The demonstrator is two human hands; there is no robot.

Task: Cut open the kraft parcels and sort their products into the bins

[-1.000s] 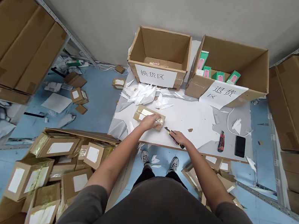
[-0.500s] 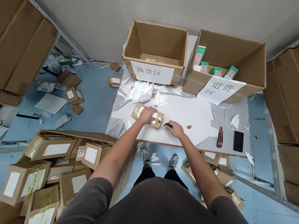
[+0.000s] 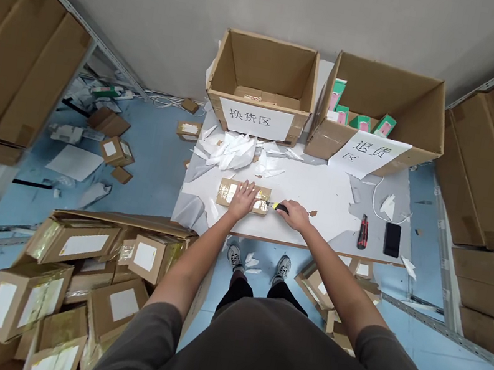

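Note:
A small taped cardboard box (image 3: 225, 193) with a white label lies flat on the white-topped table (image 3: 322, 191). My left hand (image 3: 243, 198) rests on top of it with the fingers spread, pressing down and covering part of the label. In my right hand (image 3: 295, 214) is a box cutter (image 3: 280, 207) with a black and yellow handle, the fingers wrapped round it. Its blade points left and meets the right end of the box. A second, red and black box cutter (image 3: 363, 232) lies farther right on the table.
Two open cartons with paper signs (image 3: 254, 120) stand at the back; the right carton (image 3: 388, 76) holds several green and pink boxes. Crumpled white paper (image 3: 233, 152) lies before them. A phone (image 3: 392, 239) is at the right. A large carton (image 3: 127, 221) of parcels stands lower left.
The small box has turned to lie straighter along the table. My left hand's fingers have spread wider on it. The box cutter stays at its right end. The camera view has shifted slightly.

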